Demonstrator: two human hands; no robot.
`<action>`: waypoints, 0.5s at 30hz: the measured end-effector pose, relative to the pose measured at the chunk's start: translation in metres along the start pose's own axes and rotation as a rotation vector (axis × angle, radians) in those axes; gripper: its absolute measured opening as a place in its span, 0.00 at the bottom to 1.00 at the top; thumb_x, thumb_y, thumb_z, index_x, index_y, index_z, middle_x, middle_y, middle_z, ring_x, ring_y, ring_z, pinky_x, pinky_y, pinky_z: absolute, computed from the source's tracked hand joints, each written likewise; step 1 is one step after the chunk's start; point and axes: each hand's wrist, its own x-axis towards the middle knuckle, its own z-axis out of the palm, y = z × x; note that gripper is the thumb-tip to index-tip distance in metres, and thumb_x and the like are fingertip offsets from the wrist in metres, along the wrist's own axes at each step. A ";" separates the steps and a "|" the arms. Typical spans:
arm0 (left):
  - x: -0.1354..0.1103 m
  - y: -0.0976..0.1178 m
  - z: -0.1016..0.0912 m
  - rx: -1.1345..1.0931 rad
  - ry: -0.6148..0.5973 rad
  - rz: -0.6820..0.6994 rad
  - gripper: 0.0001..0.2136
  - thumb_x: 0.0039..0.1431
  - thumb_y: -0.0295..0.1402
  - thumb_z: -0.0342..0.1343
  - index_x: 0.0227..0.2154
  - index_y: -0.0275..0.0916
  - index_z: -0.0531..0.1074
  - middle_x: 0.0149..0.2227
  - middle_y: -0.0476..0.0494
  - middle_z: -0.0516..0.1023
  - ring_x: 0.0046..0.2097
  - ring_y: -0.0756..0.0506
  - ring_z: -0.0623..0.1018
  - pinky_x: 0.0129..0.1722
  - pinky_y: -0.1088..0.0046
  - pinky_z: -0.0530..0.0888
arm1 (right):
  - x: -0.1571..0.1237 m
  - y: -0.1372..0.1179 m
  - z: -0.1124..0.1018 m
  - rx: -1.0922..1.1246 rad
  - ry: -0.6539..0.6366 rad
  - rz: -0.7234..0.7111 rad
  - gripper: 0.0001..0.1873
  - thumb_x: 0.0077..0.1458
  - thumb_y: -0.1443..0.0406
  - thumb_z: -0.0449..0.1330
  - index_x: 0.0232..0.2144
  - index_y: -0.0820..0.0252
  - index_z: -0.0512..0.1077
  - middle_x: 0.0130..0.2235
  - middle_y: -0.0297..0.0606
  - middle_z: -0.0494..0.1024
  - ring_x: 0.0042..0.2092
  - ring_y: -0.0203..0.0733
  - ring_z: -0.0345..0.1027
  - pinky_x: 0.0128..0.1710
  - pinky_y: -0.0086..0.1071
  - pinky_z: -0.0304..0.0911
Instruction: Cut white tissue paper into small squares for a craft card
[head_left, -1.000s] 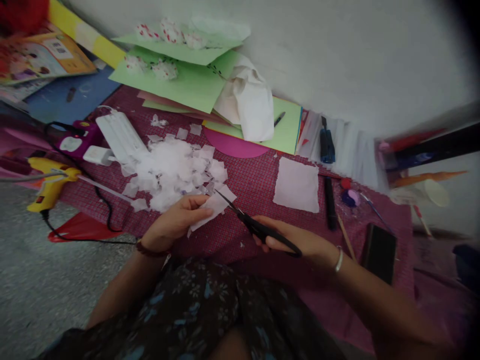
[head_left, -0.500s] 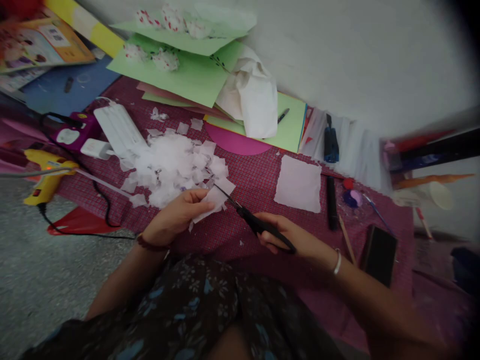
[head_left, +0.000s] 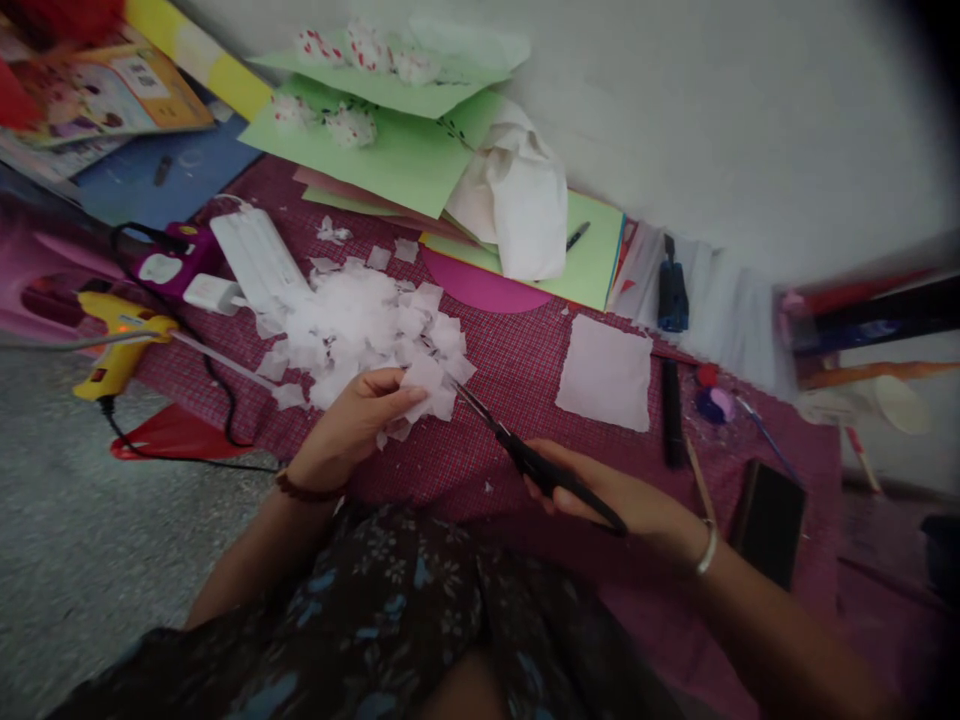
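Note:
Between the thumb and fingers of my left hand (head_left: 362, 412) is pinched a small piece of thin white paper (head_left: 424, 378). My right hand (head_left: 592, 485) grips black-handled scissors (head_left: 536, 460), whose blades point left toward that paper. The blade tips lie close to its right edge; whether they touch it I cannot tell. Just behind my left hand a heap of cut white paper pieces (head_left: 352, 320) covers part of the table. To the right of the scissors a larger white paper sheet (head_left: 604, 373) lies flat.
A yellow glue gun (head_left: 112, 345) with its cord hangs at the table's left edge, beside a purple power strip (head_left: 176, 262). Green paper with white flowers (head_left: 360, 160) stands at the back. A blue stapler (head_left: 673, 290), a black stick (head_left: 672, 412) and a dark phone-like slab (head_left: 771, 520) lie right.
The scissors and my right hand have drawn slightly away to the right, and the blades no longer overlap the held paper. That paper has turned in my left fingers. The whole view shifted slightly.

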 end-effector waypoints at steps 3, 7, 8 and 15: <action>0.000 -0.002 0.001 0.019 -0.030 -0.019 0.09 0.48 0.38 0.68 0.27 0.38 0.79 0.20 0.53 0.70 0.19 0.57 0.61 0.19 0.81 0.57 | 0.004 0.000 0.002 0.008 -0.040 0.007 0.37 0.58 0.40 0.56 0.55 0.63 0.64 0.38 0.38 0.69 0.37 0.38 0.62 0.36 0.33 0.61; -0.002 -0.004 0.004 0.075 -0.080 -0.064 0.10 0.47 0.38 0.69 0.25 0.37 0.78 0.21 0.52 0.71 0.21 0.56 0.63 0.19 0.80 0.56 | 0.014 -0.001 0.002 0.049 -0.062 -0.010 0.35 0.57 0.39 0.57 0.51 0.63 0.66 0.37 0.37 0.69 0.36 0.38 0.62 0.35 0.32 0.59; -0.002 -0.005 0.004 0.078 -0.097 -0.071 0.10 0.47 0.38 0.69 0.25 0.37 0.78 0.20 0.52 0.71 0.21 0.56 0.63 0.19 0.80 0.55 | 0.017 -0.001 0.002 0.061 -0.061 -0.010 0.35 0.56 0.39 0.57 0.50 0.63 0.66 0.37 0.37 0.69 0.35 0.37 0.62 0.35 0.32 0.59; 0.003 -0.011 0.004 0.052 -0.131 -0.102 0.12 0.45 0.40 0.70 0.26 0.37 0.78 0.22 0.51 0.72 0.22 0.56 0.65 0.21 0.81 0.56 | 0.021 -0.002 0.005 0.157 -0.029 0.038 0.35 0.54 0.38 0.59 0.47 0.61 0.67 0.34 0.34 0.67 0.32 0.34 0.60 0.31 0.30 0.58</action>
